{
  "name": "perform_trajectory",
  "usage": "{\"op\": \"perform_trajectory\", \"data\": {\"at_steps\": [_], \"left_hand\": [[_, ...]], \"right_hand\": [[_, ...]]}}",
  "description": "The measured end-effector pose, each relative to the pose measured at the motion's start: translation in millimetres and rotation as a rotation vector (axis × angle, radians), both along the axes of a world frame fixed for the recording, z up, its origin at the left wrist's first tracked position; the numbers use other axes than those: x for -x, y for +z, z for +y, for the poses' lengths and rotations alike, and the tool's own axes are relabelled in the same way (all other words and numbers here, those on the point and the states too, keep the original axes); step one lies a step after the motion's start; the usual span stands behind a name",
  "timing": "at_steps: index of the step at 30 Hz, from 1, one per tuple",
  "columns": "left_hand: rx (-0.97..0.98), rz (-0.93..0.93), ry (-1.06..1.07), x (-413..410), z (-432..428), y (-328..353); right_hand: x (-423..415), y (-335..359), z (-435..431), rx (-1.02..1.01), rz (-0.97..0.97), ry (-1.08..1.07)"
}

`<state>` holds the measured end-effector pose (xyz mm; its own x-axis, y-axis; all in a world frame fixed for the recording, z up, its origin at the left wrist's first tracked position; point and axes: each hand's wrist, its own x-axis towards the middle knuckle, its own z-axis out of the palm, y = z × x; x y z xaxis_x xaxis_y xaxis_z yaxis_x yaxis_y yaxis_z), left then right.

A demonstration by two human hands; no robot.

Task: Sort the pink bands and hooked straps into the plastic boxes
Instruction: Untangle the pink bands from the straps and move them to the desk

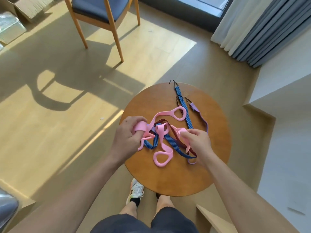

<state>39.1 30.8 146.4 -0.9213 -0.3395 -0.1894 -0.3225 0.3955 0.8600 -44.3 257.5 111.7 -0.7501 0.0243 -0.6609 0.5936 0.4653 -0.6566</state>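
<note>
Past my knees, both hands work over the round table, held apart: left hand gripping and right hand pinching the pink bands. I judge they're lifted to tease them off the hooked straps, which stretch toward the far edge.

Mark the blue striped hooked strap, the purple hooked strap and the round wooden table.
blue striped hooked strap (188,120): head view, on its straight middle stretch.
purple hooked strap (194,107): head view, on the wide end by its hook.
round wooden table (168,179): head view, on the bare top nearest the person.
</note>
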Motion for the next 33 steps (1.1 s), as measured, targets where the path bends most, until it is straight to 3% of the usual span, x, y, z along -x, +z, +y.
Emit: {"op": "perform_trajectory", "data": {"at_steps": [4, 12, 16, 21, 25, 27, 29, 33], "left_hand": [[-0.356, -0.014, 0.051, 14.9, 3.7, 25.2], [-0.914, 0.143, -0.076, 46.3, 19.0, 81.2], [-1.083, 0.109, -0.16, 61.2, 38.4, 111.1], [-0.983, -0.01, -0.253, 70.4, 57.4, 135.0], [-0.247, -0.011, -0.54, 67.7, 86.4, 146.7], [-0.06, 0.092, -0.713, 63.2, 106.3, 154.9], [-0.015, 0.221, -0.835, 55.5, 127.3, 165.9], [-0.103, 0.39, -0.86, 34.0, 158.3, 186.0]], "right_hand": [[-2.8, 47.1, 12.8, 0.088, 0.131, 0.022], [-21.2, 128.4, 40.6, 0.152, 0.337, 0.041], [-30.0, 166.2, 50.7, 0.142, 0.444, 0.054], [-44.2, 206.9, 69.9, 0.153, 0.561, 0.027], [-65.5, 241.1, 82.2, 0.214, 0.659, 0.001], [-80.4, 258.2, 84.2, 0.245, 0.723, 0.0], [-98.1, 272.9, 85.0, 0.264, 0.788, -0.017], [-138.7, 286.3, 93.0, 0.162, 0.866, -0.131]]}}
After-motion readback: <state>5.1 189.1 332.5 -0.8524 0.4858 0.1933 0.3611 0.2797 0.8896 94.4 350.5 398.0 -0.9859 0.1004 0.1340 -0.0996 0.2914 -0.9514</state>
